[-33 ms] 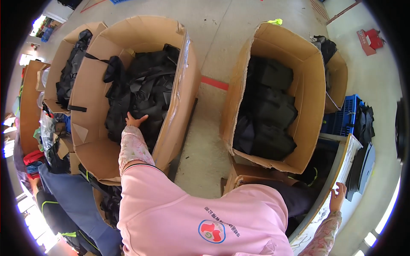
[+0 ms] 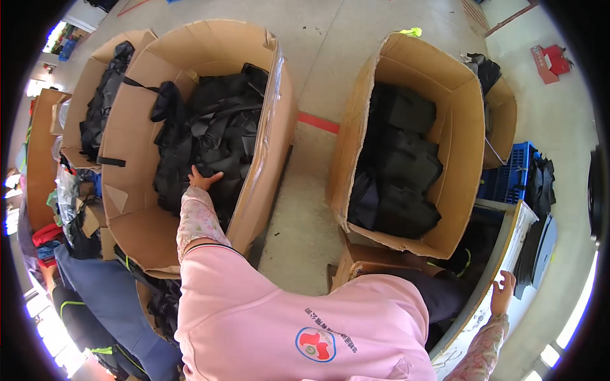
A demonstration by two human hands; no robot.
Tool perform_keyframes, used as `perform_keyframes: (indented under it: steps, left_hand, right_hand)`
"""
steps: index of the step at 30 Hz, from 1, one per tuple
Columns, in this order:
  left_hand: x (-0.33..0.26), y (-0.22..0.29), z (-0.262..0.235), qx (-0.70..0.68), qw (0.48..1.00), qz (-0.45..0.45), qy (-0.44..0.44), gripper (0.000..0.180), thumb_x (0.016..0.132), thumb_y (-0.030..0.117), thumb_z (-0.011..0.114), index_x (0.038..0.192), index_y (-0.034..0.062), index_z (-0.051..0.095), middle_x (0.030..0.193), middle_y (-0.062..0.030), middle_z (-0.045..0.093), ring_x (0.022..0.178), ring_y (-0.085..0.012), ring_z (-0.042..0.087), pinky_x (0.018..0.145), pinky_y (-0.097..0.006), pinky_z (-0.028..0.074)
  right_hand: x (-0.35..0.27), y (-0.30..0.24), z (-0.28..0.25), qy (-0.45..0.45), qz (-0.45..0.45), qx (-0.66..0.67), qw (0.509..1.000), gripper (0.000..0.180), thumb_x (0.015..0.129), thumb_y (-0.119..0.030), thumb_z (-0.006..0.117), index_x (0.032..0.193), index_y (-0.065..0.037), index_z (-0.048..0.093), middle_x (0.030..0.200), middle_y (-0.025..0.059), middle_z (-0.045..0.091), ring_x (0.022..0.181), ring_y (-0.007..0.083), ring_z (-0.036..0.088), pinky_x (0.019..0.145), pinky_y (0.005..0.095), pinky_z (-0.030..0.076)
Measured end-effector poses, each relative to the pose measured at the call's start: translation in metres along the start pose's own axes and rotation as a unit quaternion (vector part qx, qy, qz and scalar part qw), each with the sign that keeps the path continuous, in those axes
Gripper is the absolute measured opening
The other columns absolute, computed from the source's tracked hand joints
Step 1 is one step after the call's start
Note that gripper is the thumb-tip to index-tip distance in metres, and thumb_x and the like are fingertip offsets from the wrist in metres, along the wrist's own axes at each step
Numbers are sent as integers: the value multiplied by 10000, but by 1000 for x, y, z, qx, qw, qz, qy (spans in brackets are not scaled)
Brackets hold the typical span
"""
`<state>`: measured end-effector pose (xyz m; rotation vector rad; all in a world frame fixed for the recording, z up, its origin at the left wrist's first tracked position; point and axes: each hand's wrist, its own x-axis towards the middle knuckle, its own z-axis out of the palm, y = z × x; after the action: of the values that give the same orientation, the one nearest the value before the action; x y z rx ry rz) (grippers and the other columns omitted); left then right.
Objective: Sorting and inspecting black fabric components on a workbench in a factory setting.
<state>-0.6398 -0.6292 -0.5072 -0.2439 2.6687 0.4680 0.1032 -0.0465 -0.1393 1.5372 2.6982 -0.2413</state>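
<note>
My left hand (image 2: pixel 204 180) reaches into the large cardboard box on the left, its fingers spread over the black fabric pieces (image 2: pixel 213 117) heaped inside. It seems to rest on the heap, with nothing visible in its grasp. At the lower right, my right hand (image 2: pixel 502 292) is at the edge of a white-topped table (image 2: pixel 467 327), with its fingers slightly bent and apart. Both forearms wear flowered sleeves. The left cardboard box (image 2: pixel 130 213) has a black strap hanging over its left wall.
A second big cardboard box (image 2: pixel 460 127) at the right holds stacked black bundles (image 2: pixel 406 165). A blue plastic crate (image 2: pixel 518 168) and dark sheets (image 2: pixel 537 254) are beside the table. Another box (image 2: pixel 79 130) with black material stands at far left. Dark blue cloth (image 2: pixel 105 289) lies lower left.
The large left box and the things beside it have shifted very slightly left. My left hand is almost where it was, and my right hand has not moved.
</note>
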Motion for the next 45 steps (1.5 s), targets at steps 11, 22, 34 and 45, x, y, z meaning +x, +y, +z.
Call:
perform_keyframes:
  steps: [11,22,34,45]
  left_hand:
    - [-39,49,144,204,973,17,-105,1495,484,497,937,1567,188,-47,1601,-282,-25,1465,-479,114,1112,-558,351]
    - [-32,87,56,147,972,176,58,729,656,213,827,1289,158,472,1295,-123,511,1196,-332,542,938,-548,448]
    - [54,137,113,357,917,179,1,488,948,255,527,1433,234,480,1628,-109,168,1434,-316,311,1072,-617,312]
    - [121,99,168,200,967,120,-104,288,831,264,677,1080,120,694,1019,-146,705,957,-313,694,785,-428,575]
  right_hand:
    - [14,-102,-9,-31,-20,-7,999,409,839,86,583,1224,-53,576,1253,114,527,839,198,623,679,285,548]
    - [-20,-70,12,-80,44,10,996,447,801,77,631,1226,-50,571,1102,119,593,707,185,571,686,325,513]
    - [-50,-56,14,-63,74,21,995,474,818,79,644,1263,-58,558,1150,126,590,754,183,600,698,306,525]
    - [-51,-83,12,-89,145,56,984,467,832,17,672,1274,-86,561,911,95,633,723,183,603,688,334,526]
